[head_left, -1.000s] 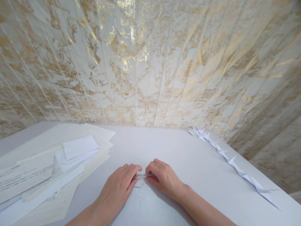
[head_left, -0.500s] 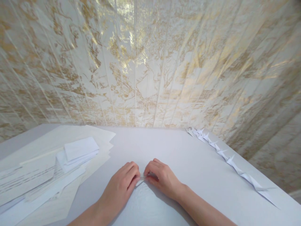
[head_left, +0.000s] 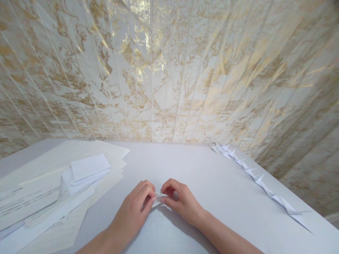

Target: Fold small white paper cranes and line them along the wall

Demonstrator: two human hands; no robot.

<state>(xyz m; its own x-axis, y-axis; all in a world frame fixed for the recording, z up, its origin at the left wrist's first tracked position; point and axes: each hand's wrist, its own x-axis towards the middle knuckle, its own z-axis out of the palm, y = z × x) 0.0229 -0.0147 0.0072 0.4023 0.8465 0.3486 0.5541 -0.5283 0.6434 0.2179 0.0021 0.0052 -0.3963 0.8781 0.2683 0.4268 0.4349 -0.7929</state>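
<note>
A small folded piece of white paper (head_left: 158, 201) is held between my two hands, near the middle front of the table. My left hand (head_left: 137, 201) pinches its left side, with thumb and fingers closed on it. On the other side, my right hand (head_left: 181, 201) grips the paper's right edge between thumb and curled fingers. Part of the paper is hidden behind the fingertips, so its full shape does not show.
Along the right edge of the white table (head_left: 169, 162) runs a row of several folded paper cranes (head_left: 259, 180). Loose sheets (head_left: 113, 151), printed papers (head_left: 31, 190) and a stack of white paper pieces (head_left: 90, 167) lie at left. A gold-patterned curtain (head_left: 159, 88) hangs behind.
The fingers of my right hand have parted from the thumb a little and arch higher. More of the folded paper shows between my hands.
</note>
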